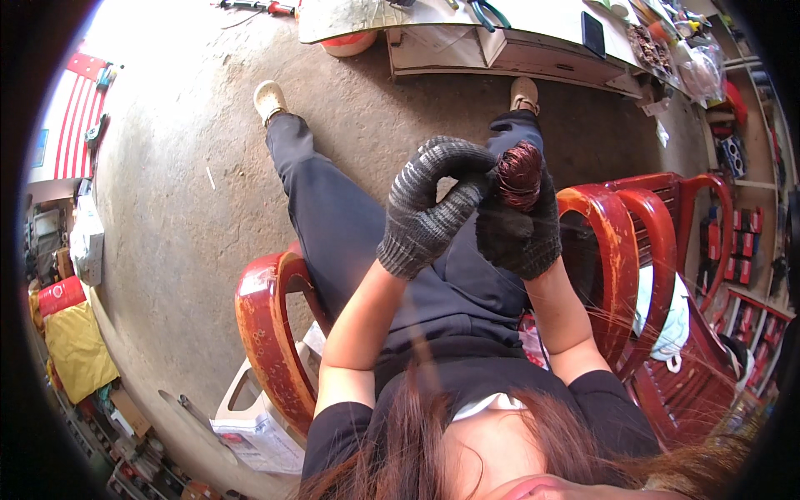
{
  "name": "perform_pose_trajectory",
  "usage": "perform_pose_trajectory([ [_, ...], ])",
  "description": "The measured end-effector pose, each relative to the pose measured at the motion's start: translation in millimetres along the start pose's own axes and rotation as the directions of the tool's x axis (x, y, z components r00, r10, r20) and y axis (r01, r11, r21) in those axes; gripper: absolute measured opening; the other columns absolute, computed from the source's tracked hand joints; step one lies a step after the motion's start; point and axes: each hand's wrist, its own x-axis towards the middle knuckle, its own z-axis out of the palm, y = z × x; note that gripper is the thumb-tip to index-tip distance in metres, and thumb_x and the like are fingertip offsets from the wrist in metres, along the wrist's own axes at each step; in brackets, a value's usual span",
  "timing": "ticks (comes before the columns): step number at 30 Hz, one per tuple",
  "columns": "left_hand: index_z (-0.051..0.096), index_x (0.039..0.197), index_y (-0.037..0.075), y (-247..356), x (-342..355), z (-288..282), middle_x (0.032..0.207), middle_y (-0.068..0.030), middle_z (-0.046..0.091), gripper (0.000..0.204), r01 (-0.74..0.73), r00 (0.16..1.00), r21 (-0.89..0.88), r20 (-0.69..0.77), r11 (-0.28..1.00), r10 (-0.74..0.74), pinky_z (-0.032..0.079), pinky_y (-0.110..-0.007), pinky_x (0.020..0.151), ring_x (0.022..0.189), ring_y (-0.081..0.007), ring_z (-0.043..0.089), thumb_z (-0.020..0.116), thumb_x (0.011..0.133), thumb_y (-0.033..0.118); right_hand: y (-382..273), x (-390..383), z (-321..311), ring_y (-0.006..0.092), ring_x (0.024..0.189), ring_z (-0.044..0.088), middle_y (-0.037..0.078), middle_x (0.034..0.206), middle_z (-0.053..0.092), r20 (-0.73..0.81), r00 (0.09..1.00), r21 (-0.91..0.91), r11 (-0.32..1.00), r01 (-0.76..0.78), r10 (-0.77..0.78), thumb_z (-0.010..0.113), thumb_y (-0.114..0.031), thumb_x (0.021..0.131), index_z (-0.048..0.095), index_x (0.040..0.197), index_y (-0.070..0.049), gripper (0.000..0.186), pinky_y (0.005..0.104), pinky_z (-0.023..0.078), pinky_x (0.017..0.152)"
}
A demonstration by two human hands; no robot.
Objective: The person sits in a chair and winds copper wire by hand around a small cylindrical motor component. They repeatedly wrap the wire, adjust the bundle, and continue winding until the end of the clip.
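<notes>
Head view: coil of dark-red wire (pixel 519 173) held up over the seated person's lap, between the knees and nearer the right one. Right hand (pixel 525 229), dark knit glove, curled closed around the coil from below and right. Left hand (pixel 437 196), grey striped glove, at the coil's left edge, thumb and finger pinched together; can't tell if a wire end is in the pinch. White worktop (pixel 550 21) beyond the coil, with teal-handled pliers (pixel 490 15) and a black phone (pixel 593 33). Worn red wooden armrest (pixel 265 304) left of and nearer the body than the coil.
</notes>
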Motion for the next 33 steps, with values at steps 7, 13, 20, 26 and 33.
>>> perform_pose_trajectory([
  [7,0.064,0.101,0.001,2,11,-7,0.097,-0.0098,0.064,0.025,-0.298,0.953,0.314,0.144,0.901,0.265,0.049,-0.034,0.083,0.094,-0.0233,0.061,0.069,0.077,-0.004,-1,-1,-12,0.0242,0.074,0.062,0.014,0.085,0.065,0.236,0.972,0.053,0.999,-0.004,-0.009,0.05,-0.051,0.091,0.061,0.112,-0.007,0.05,0.036,0.053,0.065],
  [13,0.063,0.095,0.002,5,14,-3,0.093,-0.0119,0.064,0.026,-0.382,0.921,0.452,0.117,0.806,0.371,0.049,-0.035,0.081,0.089,-0.0273,0.062,0.071,0.071,-0.001,1,-5,-37,0.0302,0.105,0.061,0.017,0.113,0.064,0.126,0.974,0.156,0.973,0.169,-0.189,0.054,-0.041,0.092,0.06,0.117,-0.006,0.043,0.0435,0.05,0.096],
  [20,0.063,0.092,0.003,0,9,-5,0.091,-0.0122,0.063,0.025,-0.395,0.914,0.493,0.123,0.775,0.388,0.049,-0.035,0.078,0.086,-0.0284,0.062,0.072,0.069,-0.001,-3,-15,-41,0.0309,0.105,0.062,0.016,0.117,0.062,0.104,0.981,0.079,0.984,0.159,-0.167,0.059,-0.041,0.09,0.063,0.114,-0.006,0.042,0.0438,0.048,0.098],
  [26,0.065,0.09,0.005,-1,2,-9,0.089,-0.0118,0.064,0.024,-0.445,0.891,0.56,0.198,0.699,0.408,0.05,-0.036,0.074,0.083,-0.0295,0.063,0.073,0.067,-0.001,2,-11,-13,0.0282,0.098,0.062,0.014,0.108,0.064,0.118,0.98,0.084,0.985,0.151,-0.161,0.061,-0.046,0.088,0.06,0.115,-0.006,0.048,0.0385,0.052,0.087],
  [33,0.064,0.088,0.004,5,-3,-6,0.086,-0.0111,0.063,0.022,-0.463,0.875,0.597,0.187,0.656,0.447,0.05,-0.037,0.072,0.08,-0.0298,0.062,0.072,0.068,-0.001,6,-5,4,0.0227,0.083,0.065,0.01,0.097,0.066,-0.105,0.961,-0.105,0.964,0.246,-0.257,0.061,-0.047,0.088,0.059,0.112,-0.007,0.047,0.0308,0.053,0.071],
])
